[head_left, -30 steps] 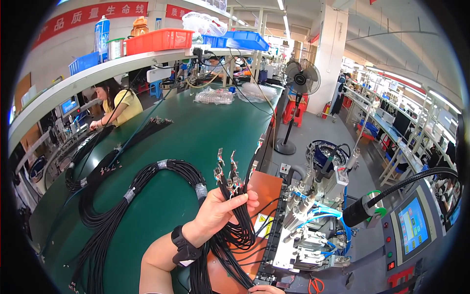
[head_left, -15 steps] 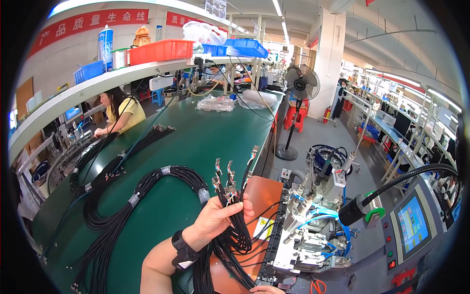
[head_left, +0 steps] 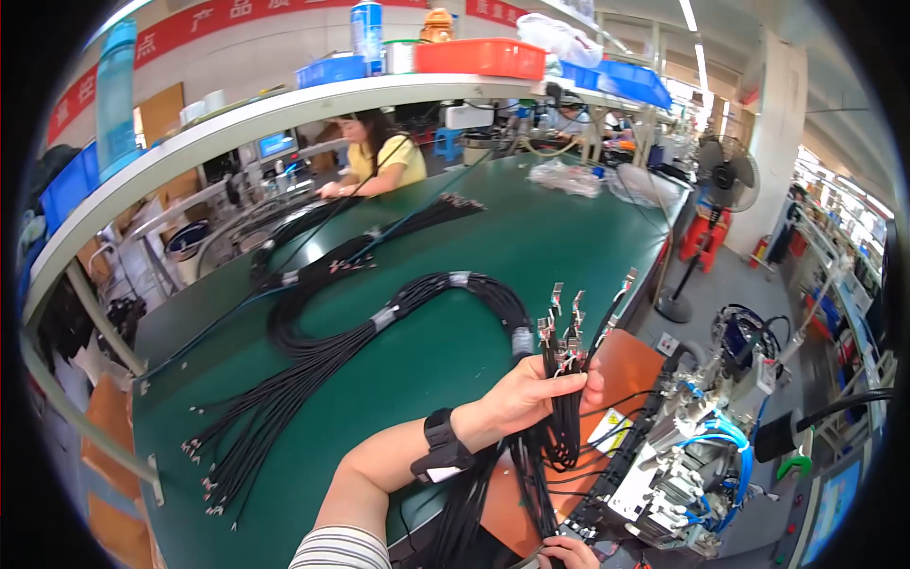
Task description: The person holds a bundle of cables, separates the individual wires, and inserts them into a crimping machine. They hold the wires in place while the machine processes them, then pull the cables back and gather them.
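My left hand [head_left: 531,394], with a black band on its wrist, is closed around a bunch of black cables [head_left: 566,427]. Their connector ends [head_left: 567,327], with bits of coloured wire and metal, stick up above the fingers. Low at the bottom edge, my right hand [head_left: 571,552] shows only partly. Its fingers are curled at the lower part of the hanging black cables. Beneath the hands is an orange-brown board [head_left: 633,358]. Left of them a long taped bundle of black cables [head_left: 379,322] curves over the green table [head_left: 408,398], its loose ends fanned out.
To the right stands a machine [head_left: 654,484] with metal cylinders and blue tubes, beside a black flexible arm [head_left: 834,403] and a screen [head_left: 834,507]. A shelf [head_left: 284,102] with bins spans the far side. A person in yellow [head_left: 384,161] sits beyond the table. A fan [head_left: 725,175] stands behind.
The view has turned to the left, so the scene sits farther right in the picture. My left hand still holds the cables, and more of my right hand shows.
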`<state>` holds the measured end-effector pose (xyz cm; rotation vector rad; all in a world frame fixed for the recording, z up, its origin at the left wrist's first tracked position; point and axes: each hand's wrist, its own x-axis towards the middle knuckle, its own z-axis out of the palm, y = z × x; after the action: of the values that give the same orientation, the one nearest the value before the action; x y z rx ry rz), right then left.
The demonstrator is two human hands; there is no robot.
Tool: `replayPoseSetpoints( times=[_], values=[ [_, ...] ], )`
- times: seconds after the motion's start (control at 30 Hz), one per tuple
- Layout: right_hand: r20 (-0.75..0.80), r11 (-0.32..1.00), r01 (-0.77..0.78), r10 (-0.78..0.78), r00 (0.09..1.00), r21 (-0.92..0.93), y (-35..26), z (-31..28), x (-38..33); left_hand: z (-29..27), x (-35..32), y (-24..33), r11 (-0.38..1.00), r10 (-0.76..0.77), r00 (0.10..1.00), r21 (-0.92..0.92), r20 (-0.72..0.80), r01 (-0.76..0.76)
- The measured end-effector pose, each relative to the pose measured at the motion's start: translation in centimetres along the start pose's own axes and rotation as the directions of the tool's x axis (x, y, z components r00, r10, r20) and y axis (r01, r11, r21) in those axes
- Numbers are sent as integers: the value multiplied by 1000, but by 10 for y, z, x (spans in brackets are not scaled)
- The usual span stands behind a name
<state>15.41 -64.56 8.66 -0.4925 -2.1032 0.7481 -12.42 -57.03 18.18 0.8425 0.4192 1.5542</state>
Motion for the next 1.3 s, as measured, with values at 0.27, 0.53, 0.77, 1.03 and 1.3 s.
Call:
replayPoseSetpoints(
  times=[0.27, 0.53, 0.77, 1.03, 1.3],
  values=[
    [5, 997, 44, -44, 999, -56, -18, -10, -18, -12, -50, -6, 994, 76, 995, -88, 71, -70],
    [-34, 996, 55, -58, 998, -71, -17, -13, -33, -1, -70, -13, 988, 96, 995, -118, 6, -95],
    [-64, 995, 74, -79, 995, -73, -12, -19, -29, 1, -67, -19, 985, 102, 994, -144, 33, -96],
    [-99, 997, 29, -36, 994, -74, 11, -64, -26, 35, -10, -52, 995, -20, 993, -93, 121, 31],
    [97, 943, -68, 105, 990, -327, 55, -173, -34, 105, 63, -128, 929, -358, 924, 146, 134, 339]
  ],
)
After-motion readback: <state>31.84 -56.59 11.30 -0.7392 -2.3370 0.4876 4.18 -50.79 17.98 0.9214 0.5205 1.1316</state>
